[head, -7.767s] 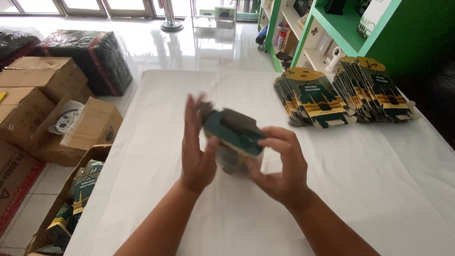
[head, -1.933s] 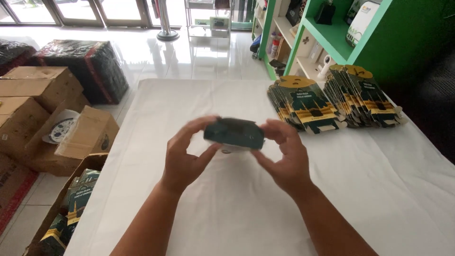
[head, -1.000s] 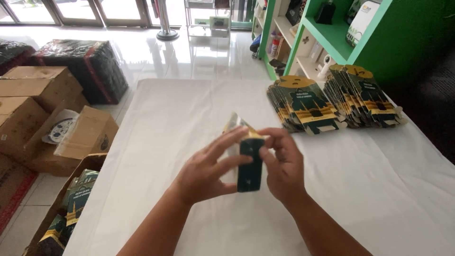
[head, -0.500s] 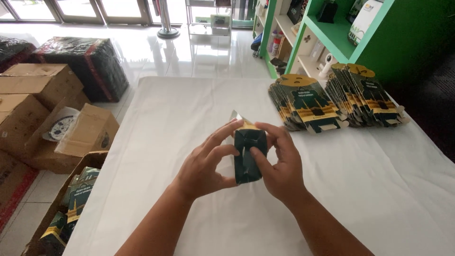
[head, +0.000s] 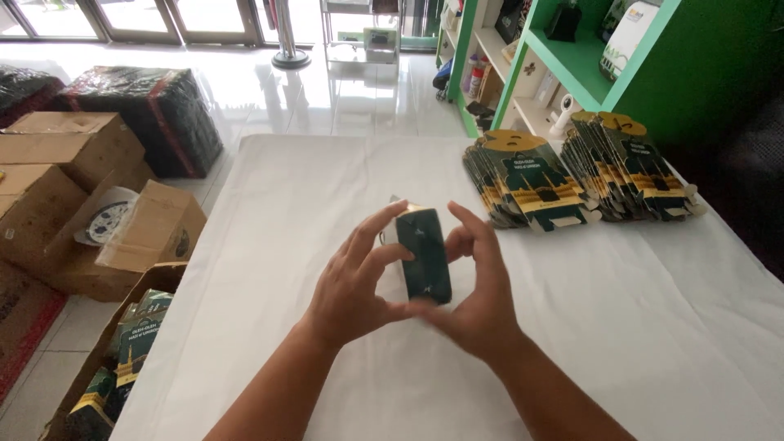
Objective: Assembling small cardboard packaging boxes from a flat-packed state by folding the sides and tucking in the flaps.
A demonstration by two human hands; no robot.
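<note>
Shop-like room, glossy tile floor [head: 269, 90], green shelving [head: 572, 57] at far right. White-covered surface [head: 653, 327] below my view.

Both my hands up over mid-surface. Left hand [head: 351, 286] and right hand [head: 478, 306] share one small dark green box [head: 425, 255], gold-edged at top, held upright w/ its long face toward me. Left fingers [head: 377, 233] curl onto the box's left edge & top corner; thumb meets the box bottom. Right fingers [head: 478, 237] spread along the right edge, tips just past the box's upper half; right thumb under the bottom end, touching the left thumb area. So both sets of fingers closed on the box, not tight fists, more a pinch from 2 sides. Box is clear of the surface, between the two palms.

Beyond the right fingertips, well apart: 2 fanned stacks of flat green-and-gold cartons [head: 531, 184] & [head: 633, 163] lying on the surface.

Off the left fingers' side, down on the floor: open cardboard boxes [head: 155, 233], one by the surface edge w/ more green packs [head: 135, 343] inside. Black wrapped bundles [head: 147, 110] farther back.
</note>
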